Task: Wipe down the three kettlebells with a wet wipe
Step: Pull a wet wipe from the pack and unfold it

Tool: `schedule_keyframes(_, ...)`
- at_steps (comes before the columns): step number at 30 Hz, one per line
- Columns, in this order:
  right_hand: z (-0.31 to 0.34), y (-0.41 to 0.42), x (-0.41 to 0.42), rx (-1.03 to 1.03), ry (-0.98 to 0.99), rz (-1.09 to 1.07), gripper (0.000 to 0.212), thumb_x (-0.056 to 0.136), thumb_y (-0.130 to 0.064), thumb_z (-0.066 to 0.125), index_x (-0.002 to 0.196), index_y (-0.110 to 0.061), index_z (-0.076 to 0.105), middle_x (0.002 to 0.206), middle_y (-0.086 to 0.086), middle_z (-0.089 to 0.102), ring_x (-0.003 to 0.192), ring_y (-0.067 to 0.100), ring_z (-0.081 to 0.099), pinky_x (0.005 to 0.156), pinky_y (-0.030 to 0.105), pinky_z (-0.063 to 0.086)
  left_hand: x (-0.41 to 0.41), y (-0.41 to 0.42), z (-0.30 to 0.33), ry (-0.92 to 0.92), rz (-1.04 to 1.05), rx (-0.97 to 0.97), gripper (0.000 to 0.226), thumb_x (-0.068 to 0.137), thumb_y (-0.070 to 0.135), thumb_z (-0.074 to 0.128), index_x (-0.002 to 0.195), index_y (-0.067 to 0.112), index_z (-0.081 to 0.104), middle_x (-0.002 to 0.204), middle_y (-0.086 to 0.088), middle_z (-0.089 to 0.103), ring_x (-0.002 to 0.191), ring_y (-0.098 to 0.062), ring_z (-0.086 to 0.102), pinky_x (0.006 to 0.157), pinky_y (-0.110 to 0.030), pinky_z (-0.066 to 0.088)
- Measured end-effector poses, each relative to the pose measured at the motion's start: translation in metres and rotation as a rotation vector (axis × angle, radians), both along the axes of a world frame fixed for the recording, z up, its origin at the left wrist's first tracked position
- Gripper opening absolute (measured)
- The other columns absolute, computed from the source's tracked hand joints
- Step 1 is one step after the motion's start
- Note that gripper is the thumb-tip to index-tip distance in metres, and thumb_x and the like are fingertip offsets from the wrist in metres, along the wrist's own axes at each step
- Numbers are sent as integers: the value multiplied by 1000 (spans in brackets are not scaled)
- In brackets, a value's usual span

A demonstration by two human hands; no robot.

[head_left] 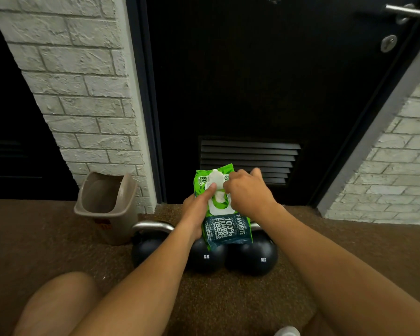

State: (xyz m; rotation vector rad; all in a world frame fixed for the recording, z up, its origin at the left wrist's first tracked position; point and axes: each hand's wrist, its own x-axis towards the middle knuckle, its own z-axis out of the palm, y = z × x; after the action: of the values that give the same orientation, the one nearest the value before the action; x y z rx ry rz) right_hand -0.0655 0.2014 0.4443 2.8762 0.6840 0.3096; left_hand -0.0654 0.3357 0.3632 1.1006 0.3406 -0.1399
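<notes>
The three kettlebells point(205, 257) sit packed side by side touching, so no gap between them, and the bin point(107, 209) is jammed right up against the left one. Both forearms and the wipes pack point(224, 209) hang over the middle and block the handles from above. Open carpet point(34, 238) to the left, right and in front, door point(252, 93) close behind.

Three black kettlebells point(205, 257) side by side on carpet; green wipe pack point(222, 209) above, apparently open.
</notes>
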Motion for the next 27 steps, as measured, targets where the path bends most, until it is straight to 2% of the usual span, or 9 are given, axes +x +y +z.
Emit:
schedule_keyframes(2,-2,5,2,172,101,-34,22,90,-23,53,102,-14,70,109,6,61,100,28,58,77,35,40,0,0,-2,-14,9,-10,30,91,29,76,115,12,74,100,-13,80,91,-34,78,82,-49,63)
schedule_keyframes(4,-6,9,5,280,152,-72,25,92,-30,54,97,-12,71,106,9,61,97,30,58,68,31,38,0,0,-4,-25,17,-5,30,91,29,76,116,13,74,102,-12,80,93,-34,77,87,-52,61)
schedule_keyframes(6,-11,11,7,317,154,-90,26,92,-32,55,96,-12,72,106,9,61,97,30,58,68,32,42,0,0,-5,-34,21,4,29,91,29,76,116,14,75,102,-11,80,94,-33,77,90,-53,61)
schedule_keyframes(10,-21,12,9,414,159,-122,21,89,-31,58,93,-16,73,103,5,63,94,27,60,74,37,52,0,2,-8,-50,11,35,30,92,31,76,118,16,75,102,-9,80,93,-31,78,86,-49,62)
schedule_keyframes(13,-25,13,11,472,189,-154,20,88,-30,55,84,-17,71,92,4,66,87,27,62,71,37,54,-2,3,-9,-57,-5,47,28,93,31,74,118,17,74,103,-10,80,92,-30,78,80,-44,64)
schedule_keyframes(15,-25,13,12,532,212,-164,19,86,-30,56,78,-18,68,83,2,66,80,26,62,67,37,55,-2,2,-10,-43,-10,39,29,93,31,74,118,16,74,103,-11,80,93,-32,78,81,-46,64)
schedule_keyframes(19,-14,12,15,812,256,-190,14,80,-27,63,71,-17,64,68,-2,64,65,19,62,57,32,50,-3,3,-11,-11,-22,14,34,93,34,74,120,13,73,105,-15,79,95,-35,77,81,-47,63)
schedule_keyframes(24,5,12,26,1063,299,-247,10,82,-19,62,74,-12,63,72,7,70,70,25,69,57,33,52,-4,3,-9,25,-43,-40,44,92,45,72,121,12,73,108,-18,78,100,-38,75,93,-59,58)
schedule_keyframes(27,14,11,32,1255,335,-268,10,85,-15,59,77,-8,62,81,16,70,76,33,71,62,44,62,-5,2,-7,47,-58,-55,44,95,46,67,120,10,72,108,-19,77,100,-39,75,92,-58,58)
